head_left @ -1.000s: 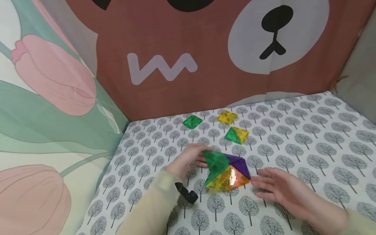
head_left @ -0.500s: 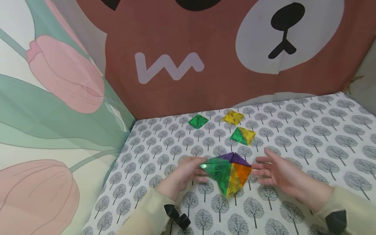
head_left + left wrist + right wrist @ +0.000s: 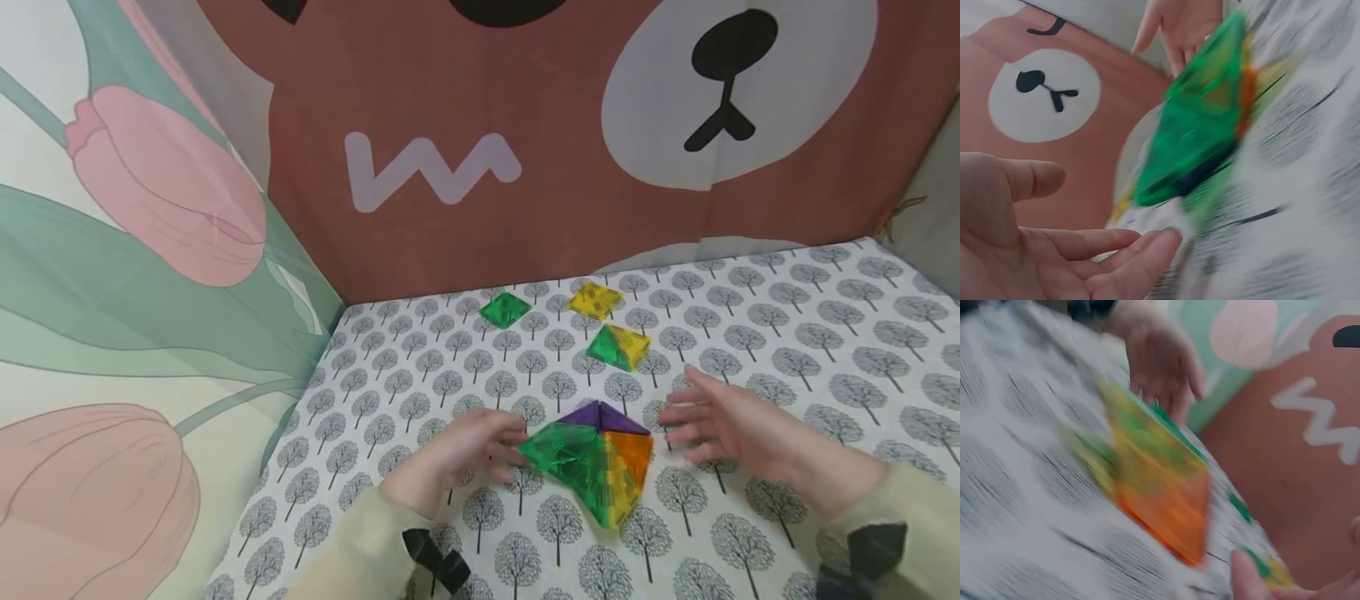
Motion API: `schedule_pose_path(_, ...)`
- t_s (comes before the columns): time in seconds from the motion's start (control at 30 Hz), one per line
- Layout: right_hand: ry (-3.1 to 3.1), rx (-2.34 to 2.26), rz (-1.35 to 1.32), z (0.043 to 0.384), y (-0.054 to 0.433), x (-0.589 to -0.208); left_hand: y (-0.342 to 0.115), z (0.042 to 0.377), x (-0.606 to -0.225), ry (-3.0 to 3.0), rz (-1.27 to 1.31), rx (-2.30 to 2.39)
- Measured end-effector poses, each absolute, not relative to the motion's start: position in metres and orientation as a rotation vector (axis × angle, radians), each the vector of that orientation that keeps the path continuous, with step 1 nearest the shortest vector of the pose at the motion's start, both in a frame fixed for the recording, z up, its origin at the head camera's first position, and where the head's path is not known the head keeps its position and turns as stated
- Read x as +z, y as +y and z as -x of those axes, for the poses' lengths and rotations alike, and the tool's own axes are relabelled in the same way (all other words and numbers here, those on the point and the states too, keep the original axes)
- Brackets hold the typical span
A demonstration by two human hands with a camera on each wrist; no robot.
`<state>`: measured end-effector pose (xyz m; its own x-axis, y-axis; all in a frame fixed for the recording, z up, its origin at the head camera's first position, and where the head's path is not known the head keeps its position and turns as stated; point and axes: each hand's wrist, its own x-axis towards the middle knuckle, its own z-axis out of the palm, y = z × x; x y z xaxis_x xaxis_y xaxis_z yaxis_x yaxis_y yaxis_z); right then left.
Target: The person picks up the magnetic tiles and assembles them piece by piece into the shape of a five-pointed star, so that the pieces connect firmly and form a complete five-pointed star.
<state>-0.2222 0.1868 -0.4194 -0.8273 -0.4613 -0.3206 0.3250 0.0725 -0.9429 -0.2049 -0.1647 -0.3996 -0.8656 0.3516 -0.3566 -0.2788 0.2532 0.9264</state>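
A peaked shape of joined translucent magnetic tiles (image 3: 570, 454) sits on the tree-print cloth, green at left and front, with yellow, orange and purple sides. To its left is my left hand (image 3: 461, 450), fingers loosely bent, the fingertips close to the green corner in the head view. The left wrist view shows a gap between this hand (image 3: 1091, 250) and the green tiles (image 3: 1191, 131). My right hand (image 3: 727, 425) hovers on the other side, fingers spread and apart from the orange tile (image 3: 628, 454). In the right wrist view the orange and yellow faces are blurred.
Farther back on the cloth lie a green diamond of tiles (image 3: 506, 309), a yellow one (image 3: 596, 300) and a green-and-yellow one (image 3: 618, 347). A brown bear-print curtain (image 3: 420, 250) hangs behind, and a tulip-print one (image 3: 172, 183) stands at the left.
The tile shape has turned, bringing its yellow side from the front left toward the front right, and has shifted slightly nearer me. Both hands have drawn a little apart from it.
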Motion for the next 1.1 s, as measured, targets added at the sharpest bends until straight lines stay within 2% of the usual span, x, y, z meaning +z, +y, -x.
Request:
schedule_pose_path(0.1, 1.940, -1.763, 0.184, 0.252, 0.199, -0.411, -0.165, 0.233, -0.386, 2.053, -0.090, 1.655)
schedule_pose_path(0.27, 2.035, -1.705, 0.187, 0.308, 0.209, -0.399, -0.138, 0.285, -0.367, 1.917, -0.102, 1.717)
schedule_pose_path(0.4, 2.008, -1.665, 0.141, 0.334, 0.206, -0.402, -0.108, 0.307, -0.366, 1.871, -0.045, 1.697)
schedule_pose_path(0.77, 2.061, -1.699, 0.047, 0.342, 0.194, -0.412, -0.054, 0.317, -0.373, 1.987, 0.147, 1.705)
schedule_pose_path(1.1, 2.022, -1.725, 0.050, 0.341, 0.186, -0.414, -0.047, 0.318, -0.385, 2.037, 0.246, 1.736)
